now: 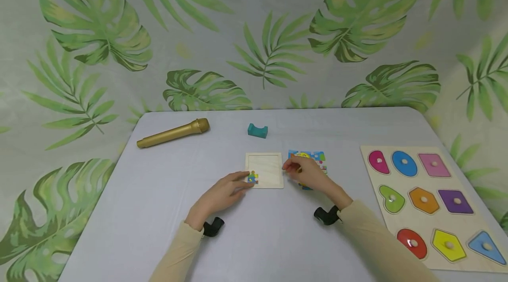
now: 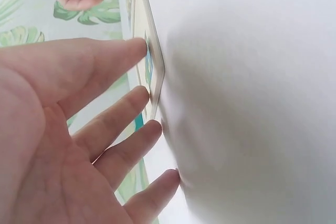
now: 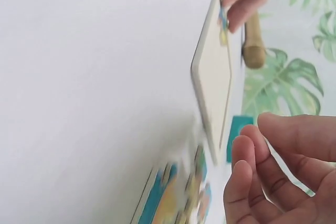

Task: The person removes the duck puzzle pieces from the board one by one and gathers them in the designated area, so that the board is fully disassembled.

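A square wooden puzzle tray (image 1: 271, 176) lies in the middle of the table. One colourful jigsaw piece (image 1: 252, 178) sits in its near left corner. My left hand (image 1: 222, 191) rests at that corner with fingers extended, thumb and fingertips touching the tray's edge beside the piece. Above a group of jigsaw pieces (image 1: 319, 156), right of the tray, hovers my right hand (image 1: 309, 174). Its thumb (image 3: 294, 129) and fingers are bent loosely towards each other, and no piece shows between them. The right wrist view has the pieces blurred at the bottom.
A gold microphone (image 1: 174, 133) lies at the back left. Behind the tray is a small teal block (image 1: 258, 131) with a curved top. At the right stands out a large board (image 1: 405, 180) of knobbed coloured shapes. A leaf-patterned cloth (image 1: 274, 53) hangs behind.
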`<state>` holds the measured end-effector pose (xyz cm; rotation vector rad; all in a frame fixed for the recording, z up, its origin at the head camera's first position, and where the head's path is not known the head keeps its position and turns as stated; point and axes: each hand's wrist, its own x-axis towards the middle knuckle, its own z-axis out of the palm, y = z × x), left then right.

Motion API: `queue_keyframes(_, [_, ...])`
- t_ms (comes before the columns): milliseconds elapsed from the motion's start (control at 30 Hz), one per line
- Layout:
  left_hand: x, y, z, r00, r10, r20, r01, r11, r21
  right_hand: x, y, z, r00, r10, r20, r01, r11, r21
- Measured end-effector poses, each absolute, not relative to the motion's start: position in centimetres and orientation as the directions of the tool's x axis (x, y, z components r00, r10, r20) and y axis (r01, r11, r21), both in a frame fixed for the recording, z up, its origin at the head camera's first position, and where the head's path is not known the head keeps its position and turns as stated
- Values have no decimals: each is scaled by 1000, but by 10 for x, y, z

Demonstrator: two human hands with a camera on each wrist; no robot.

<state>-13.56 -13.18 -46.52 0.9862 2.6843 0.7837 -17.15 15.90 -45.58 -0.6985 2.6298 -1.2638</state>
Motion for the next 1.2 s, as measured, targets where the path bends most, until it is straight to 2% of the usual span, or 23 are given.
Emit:
queue_keyframes(267, [-136,-141,-465,-752,659,-23,564,661,495,-180,117,-457,-849,-526,40,-348,501,-792])
queue_keyframes(467, [-137,-143,-465,-737,675,-8,588,649,483,-181,97,-461,-837,-547,8,-335,502,-798])
queue_keyframes(1200, [-140,-145,-467,-724,689,36,610,614,502,-178,77,-466,-847,-531,20,-337,508,-793])
